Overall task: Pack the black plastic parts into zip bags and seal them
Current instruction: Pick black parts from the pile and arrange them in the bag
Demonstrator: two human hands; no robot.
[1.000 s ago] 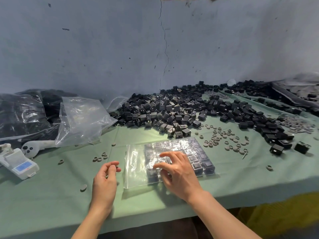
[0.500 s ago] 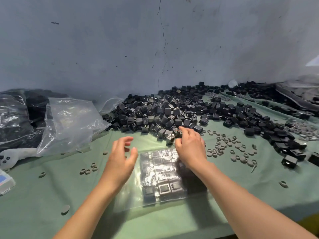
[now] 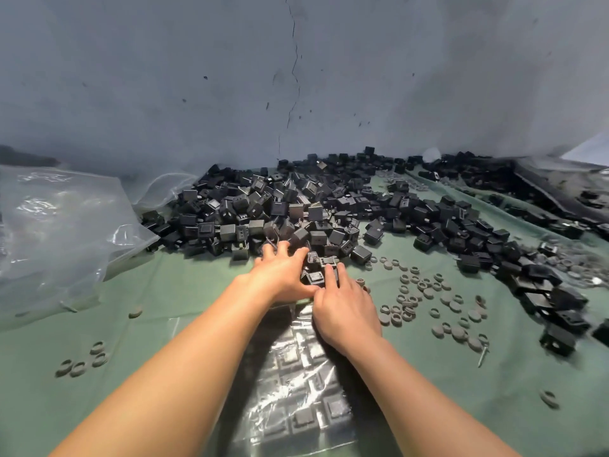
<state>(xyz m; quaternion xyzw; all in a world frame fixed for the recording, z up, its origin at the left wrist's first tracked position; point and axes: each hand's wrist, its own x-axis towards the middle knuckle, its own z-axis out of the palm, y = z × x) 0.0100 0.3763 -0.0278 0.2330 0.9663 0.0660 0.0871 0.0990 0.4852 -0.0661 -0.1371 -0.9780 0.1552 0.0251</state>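
Left hand (image 3: 282, 276) has reached the pile (image 3: 296, 209) at the bag's (image 3: 296, 390) twelve o'clock, joining right hand (image 3: 344, 310); both spread-fingered, touching parts (image 3: 314, 278), gripping nothing.

Left hand (image 3: 282, 275): bare. Slim fingers, knuckles showing as low ridges. Nails too small to make out.
Right hand (image 3: 346, 313): bare. Slender fingers, a broad smooth back with faint tendon lines.
Left forearm (image 3: 184, 367): bare from the wrist to the frame's bottom edge. Smooth, looming wider toward the camera.
Right forearm (image 3: 425, 395): bare along its whole visible length, smooth, with a narrow wrist.
Light: soft sheen on the top of both forearms — undersides in shadow.
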